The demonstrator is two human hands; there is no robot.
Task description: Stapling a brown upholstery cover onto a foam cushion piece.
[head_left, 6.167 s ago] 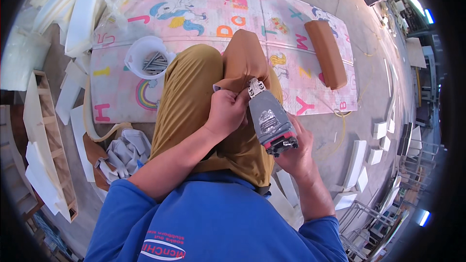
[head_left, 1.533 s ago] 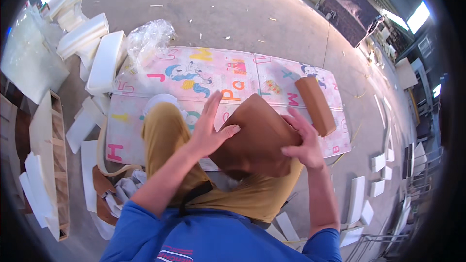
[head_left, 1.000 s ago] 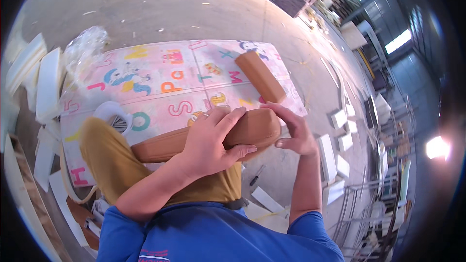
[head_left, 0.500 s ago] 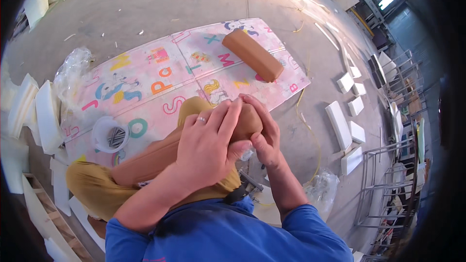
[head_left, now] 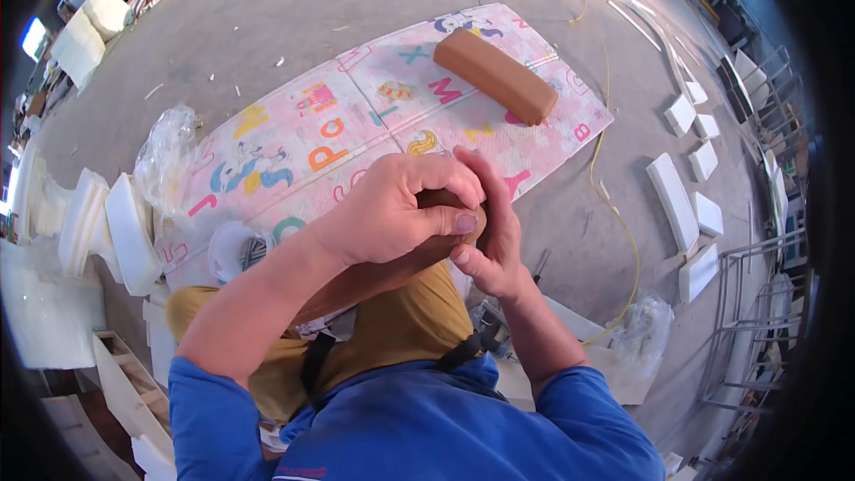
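Observation:
A long brown padded piece, like a covered sofa armrest, lies across my lap with its rounded end raised toward my hands. My left hand is closed at that end, thumb and curled fingers pinching the brown covering. Against the far side of the same end, my right hand is cupped round it, thumb toward me. The left hand hides much of the end. A second brown padded piece of like shape rests on the pink patterned mat ahead, apart from both hands.
A white tub with metal pieces stands on the mat's near left. Clear plastic wrap and white foam blocks lie left. More foam blocks, a yellow cord and metal frames are at right.
My left hand has gone from lying over the padded piece with fingers extended to a curled pinch at its end. The right hand still cups the end. The view has shifted.

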